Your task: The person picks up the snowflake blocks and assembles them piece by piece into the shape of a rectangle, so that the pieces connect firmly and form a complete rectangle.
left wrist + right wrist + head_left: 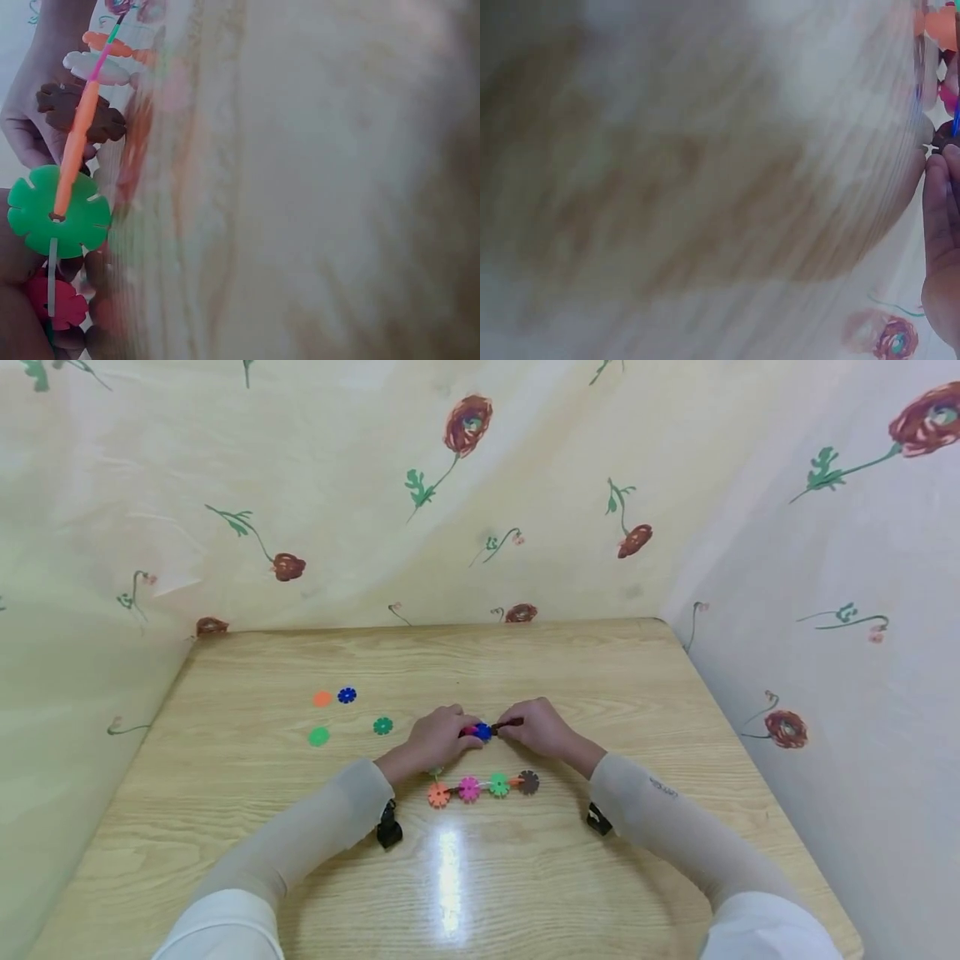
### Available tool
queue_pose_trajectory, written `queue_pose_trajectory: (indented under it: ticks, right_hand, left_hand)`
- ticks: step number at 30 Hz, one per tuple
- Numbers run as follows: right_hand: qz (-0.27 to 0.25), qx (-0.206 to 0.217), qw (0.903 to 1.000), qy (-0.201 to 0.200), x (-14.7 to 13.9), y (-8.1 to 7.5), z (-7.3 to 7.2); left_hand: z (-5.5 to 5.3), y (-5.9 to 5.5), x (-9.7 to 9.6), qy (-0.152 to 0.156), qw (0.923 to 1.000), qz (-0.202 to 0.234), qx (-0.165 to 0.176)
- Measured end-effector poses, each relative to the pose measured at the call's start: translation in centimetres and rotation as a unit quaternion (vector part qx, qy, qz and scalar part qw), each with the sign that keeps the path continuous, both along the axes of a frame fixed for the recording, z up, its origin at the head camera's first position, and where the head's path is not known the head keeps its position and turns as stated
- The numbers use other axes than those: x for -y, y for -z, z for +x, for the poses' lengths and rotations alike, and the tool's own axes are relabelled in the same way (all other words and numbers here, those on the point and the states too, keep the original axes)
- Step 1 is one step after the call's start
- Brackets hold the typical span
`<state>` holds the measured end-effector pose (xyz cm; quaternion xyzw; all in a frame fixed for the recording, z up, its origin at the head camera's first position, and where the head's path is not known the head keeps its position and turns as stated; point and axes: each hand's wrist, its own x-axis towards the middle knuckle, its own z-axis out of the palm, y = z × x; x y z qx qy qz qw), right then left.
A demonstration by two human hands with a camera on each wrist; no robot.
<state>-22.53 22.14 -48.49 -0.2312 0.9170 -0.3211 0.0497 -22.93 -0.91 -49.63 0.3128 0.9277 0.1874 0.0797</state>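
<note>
While your left hand [438, 737] grips a pink disc [469, 730] between thumb and fingers, just beside a blue disc [482, 732], your right hand [542, 729] pinches a brown disc [510, 722] at the blue one's far edge. Whether that joint is seated, you cannot tell. You have a chain [498, 785] of slotted discs nearer you on the table [675, 893], already linked. Left over, to judge by the layout, are four loose discs beyond your left wrist: orange [322, 699], navy [347, 695], light green [318, 737] and teal [382, 726].
</note>
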Motion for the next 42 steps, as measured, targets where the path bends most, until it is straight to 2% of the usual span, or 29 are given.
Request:
queue_pose_trajectory:
  ticks: [10,16,19,22,24,26,27,29,34,38,42]
  right_hand:
    - [-0.003,0.048,0.9988,0.009,0.5,-0.2,-0.4]
    - [0.019,0.018,0.9994,-0.021,0.7,-0.2,-0.7]
    - [0.032,0.009,0.9989,-0.033,0.8,-0.2,-0.8]
    - [0.041,0.02,0.9984,-0.033,0.6,-0.3,-0.9]
    - [0.043,0.038,0.9977,-0.035,0.3,-0.6,-1.0]
    - [0.045,0.057,0.9965,-0.043,-0.1,-1.1,-1.2]
    - [0.045,0.063,0.9959,-0.047,-0.2,-1.4,-1.4]
    - [0.049,0.065,0.9953,-0.053,-0.4,-2.1,-1.9]
    - [0.053,0.056,0.9961,-0.043,1.4,-4.5,-3.4]
    - [0.076,0.046,0.9935,-0.07,5.8,-5.8,-4.7]
    - [0.128,0.037,0.9819,-0.135,11.6,-6.0,-5.8]
  left_hand:
    - [-0.1,0.3,0.1,-0.008,1.0,-0.006,-0.001]
    - [0.1,0.0,0.2,-0.008,0.9996,0.014,0.023]
    - [0.0,-0.3,0.9,-0.015,0.998,0.05,0.035]
    - [-0.3,-1.1,2.5,-0.032,0.9897,0.121,0.069]
    - [-0.7,-2.0,4.2,-0.063,0.9787,0.17,0.096]
    - [-1.0,-2.8,6.2,-0.107,0.9674,0.196,0.118]
    - [-1.2,-3.2,7.3,-0.129,0.9626,0.201,0.127]
    - [-1.5,-3.6,9.5,-0.172,0.9598,0.188,0.118]
    - [-1.6,-4.3,13.7,-0.223,0.9558,0.166,0.096]
    - [-1.2,-4.2,15.7,-0.247,0.9478,0.179,0.094]
    - [-0.3,-3.8,16.5,-0.253,0.9486,0.17,0.087]
